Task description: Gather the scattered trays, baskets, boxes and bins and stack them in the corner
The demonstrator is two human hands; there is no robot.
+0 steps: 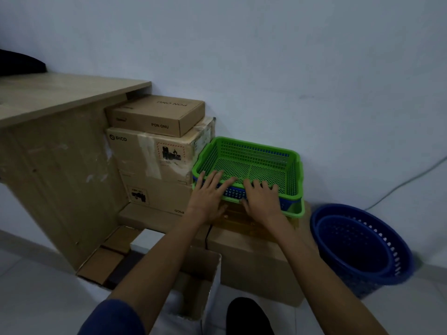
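A green mesh tray sits nested on top of a blue tray and another green tray, stacked on a yellow crate that rests on a cardboard box by the wall. My left hand lies flat with straight fingers on the near rim of the top tray. My right hand presses the same near edge beside it, fingers spread. To the left stands a pile of cardboard boxes topped by a flat box.
Two nested round blue baskets stand on the floor at the right. An open cardboard box is in front of me. A wooden desk flanks the pile on the left. A cable runs along the wall.
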